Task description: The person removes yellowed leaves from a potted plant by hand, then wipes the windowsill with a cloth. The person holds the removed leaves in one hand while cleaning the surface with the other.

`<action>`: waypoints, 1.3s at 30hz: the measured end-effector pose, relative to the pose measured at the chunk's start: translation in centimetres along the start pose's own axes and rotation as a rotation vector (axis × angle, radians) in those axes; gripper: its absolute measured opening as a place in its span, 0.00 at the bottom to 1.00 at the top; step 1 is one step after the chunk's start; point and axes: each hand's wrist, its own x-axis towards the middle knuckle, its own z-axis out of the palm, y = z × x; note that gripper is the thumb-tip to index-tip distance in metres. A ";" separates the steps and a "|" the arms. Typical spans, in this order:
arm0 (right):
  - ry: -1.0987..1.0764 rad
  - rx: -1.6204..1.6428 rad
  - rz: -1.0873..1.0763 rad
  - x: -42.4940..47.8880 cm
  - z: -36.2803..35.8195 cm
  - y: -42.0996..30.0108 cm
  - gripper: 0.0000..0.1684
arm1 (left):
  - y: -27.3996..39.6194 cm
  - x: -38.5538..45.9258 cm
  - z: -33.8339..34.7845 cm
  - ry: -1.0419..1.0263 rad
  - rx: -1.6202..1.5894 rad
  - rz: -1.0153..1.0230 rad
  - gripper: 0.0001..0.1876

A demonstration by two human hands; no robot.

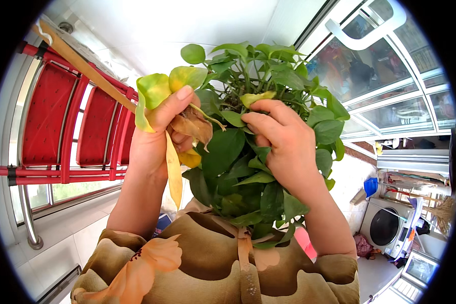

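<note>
A bushy pothos plant (224,152) with trailing green leaves fills the middle of the view, close in front of my chest. My left hand (174,121) is closed around a bunch of picked leaves to the left of the plant. In that bunch are yellow-green leaves (152,91), a dry brown leaf (193,123) and a long yellow leaf (173,171) that hangs down. Over the plant's crown, my right hand (285,136) has its fingertips on a small yellowing leaf (256,98). The thumb of that hand is mostly hidden. Foliage covers the plant's pot.
A red folding rack (49,114) stands on the left, with a wooden pole (87,68) slanting across it. At the upper right is a glazed sliding door (364,72) with a white handle (364,40). A washing machine (385,226) sits at the lower right.
</note>
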 end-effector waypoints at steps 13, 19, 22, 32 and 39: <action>0.166 0.610 0.456 1.9 -0.2 1.4 0.10 | -0.8 -0.3 0.6 -0.067 -0.011 -0.053 0.09; 0.437 0.926 0.480 1.4 -2.2 2.4 0.08 | -0.4 -0.5 -0.1 -0.122 -0.059 -0.076 0.09; 0.467 0.825 0.442 1.1 -3.9 2.7 0.08 | -0.4 -0.5 0.0 -0.105 -0.045 -0.071 0.09; 0.185 0.470 0.674 -0.2 -8.9 14.1 0.32 | 0.1 -0.2 0.0 -0.153 -0.132 0.001 0.04; -0.219 0.491 0.444 4.9 -2.3 9.1 0.34 | -0.1 0.1 2.0 -0.133 -0.087 0.076 0.05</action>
